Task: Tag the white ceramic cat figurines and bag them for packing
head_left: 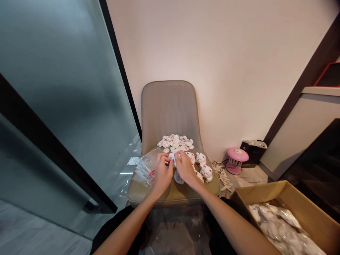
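My left hand (162,173) and my right hand (185,168) meet over the seat of a beige chair (170,109), fingers pinched together on one small white toy figure (172,157). Just right of my hands lie several white cat-like figures with pink marks (203,165). A heap of small white round pieces (175,141) sits at the back of the seat. Clear plastic bags (145,169) lie on the seat's left side, beside my left hand.
A frosted glass partition with a black frame (66,106) stands to the left. An open cardboard box (305,209) holding bagged white items sits at lower right. A pink mushroom-shaped object (236,159) and a black bag (253,150) rest on the floor by the wall.
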The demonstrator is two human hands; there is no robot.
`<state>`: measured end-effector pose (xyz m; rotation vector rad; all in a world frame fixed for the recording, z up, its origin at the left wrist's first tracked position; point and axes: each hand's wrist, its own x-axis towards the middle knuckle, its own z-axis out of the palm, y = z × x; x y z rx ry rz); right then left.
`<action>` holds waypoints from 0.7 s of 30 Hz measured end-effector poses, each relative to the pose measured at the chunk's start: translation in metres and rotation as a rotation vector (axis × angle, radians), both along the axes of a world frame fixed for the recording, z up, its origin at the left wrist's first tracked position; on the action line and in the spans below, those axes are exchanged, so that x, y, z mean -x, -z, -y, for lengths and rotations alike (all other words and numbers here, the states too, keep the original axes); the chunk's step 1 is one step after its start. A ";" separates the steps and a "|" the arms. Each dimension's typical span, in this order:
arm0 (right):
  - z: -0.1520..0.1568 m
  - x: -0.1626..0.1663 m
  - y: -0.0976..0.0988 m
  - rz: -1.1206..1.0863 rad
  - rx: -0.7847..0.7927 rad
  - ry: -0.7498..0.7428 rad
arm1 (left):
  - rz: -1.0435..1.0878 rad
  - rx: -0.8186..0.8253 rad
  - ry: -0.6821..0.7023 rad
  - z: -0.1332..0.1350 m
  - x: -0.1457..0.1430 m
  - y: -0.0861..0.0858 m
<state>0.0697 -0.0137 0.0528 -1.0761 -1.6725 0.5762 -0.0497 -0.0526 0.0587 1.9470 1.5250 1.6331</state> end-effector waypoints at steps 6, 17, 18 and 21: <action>0.005 0.002 0.000 -0.006 -0.039 0.039 | 0.060 0.006 -0.030 -0.001 -0.002 0.001; 0.002 -0.003 -0.008 0.001 0.014 -0.062 | -0.107 -0.096 0.072 0.009 0.000 -0.016; 0.002 -0.003 -0.008 0.006 0.013 -0.066 | -0.121 -0.103 0.078 0.009 0.001 -0.016; 0.002 -0.005 -0.010 0.017 -0.002 -0.088 | -0.144 -0.116 0.082 0.009 0.003 -0.017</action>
